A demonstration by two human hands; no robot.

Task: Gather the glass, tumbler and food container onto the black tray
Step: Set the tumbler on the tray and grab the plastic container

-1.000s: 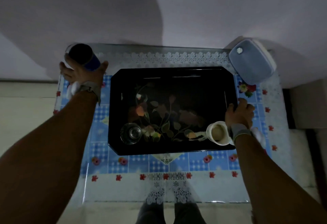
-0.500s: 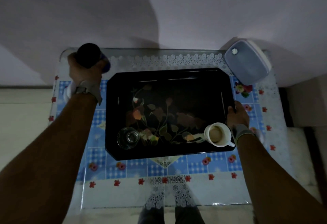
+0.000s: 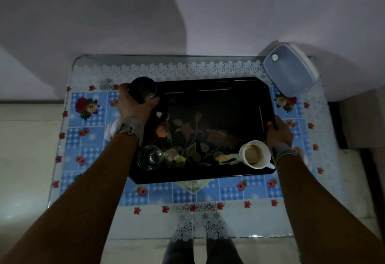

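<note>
The tumbler step is in hand. The left hand has its grip wrapped round the dark tumbler, held at the tray's 10 o'clock corner; whether it rests there or hangs just above cannot be told. The right hand clamps the tray's 3 o'clock rim. The glass stands on the tray at 8 o'clock, a mug at 4. The container sits off the tray, at the surface's 1 o'clock corner. Next, probably: set the tumbler down upright, let go, then fetch the container.
</note>
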